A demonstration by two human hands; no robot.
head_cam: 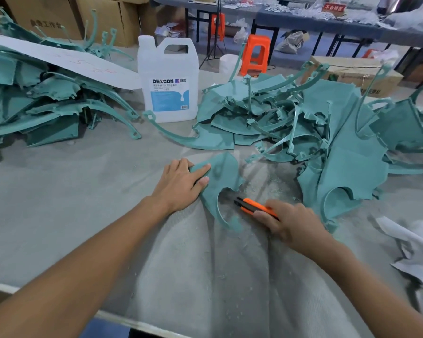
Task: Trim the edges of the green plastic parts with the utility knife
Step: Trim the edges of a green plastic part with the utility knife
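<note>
Green plastic part [220, 172] lies flat on the grey cloth [83, 191] in the near middle, and I take it to be the piece in work. My left hand [181, 184] presses it down at its left end with straight fingers, gripping nothing. My right hand [291, 220] is curled round the orange utility knife [254, 206], just right of the part, with the knife's nose pointing at the inner curve of the part's arm. Whether the blade touches the edge I cannot tell.

Pale shavings [271, 189] lie on the cloth just beyond the knife, so I judge some trimming is done. A lot looks left: the heap of green parts [340, 142] on the right shows ragged, torn-looking borders. A second heap [47, 101] sits far left, beside a white jug [167, 79]; I cannot tell whether those are finished.
</note>
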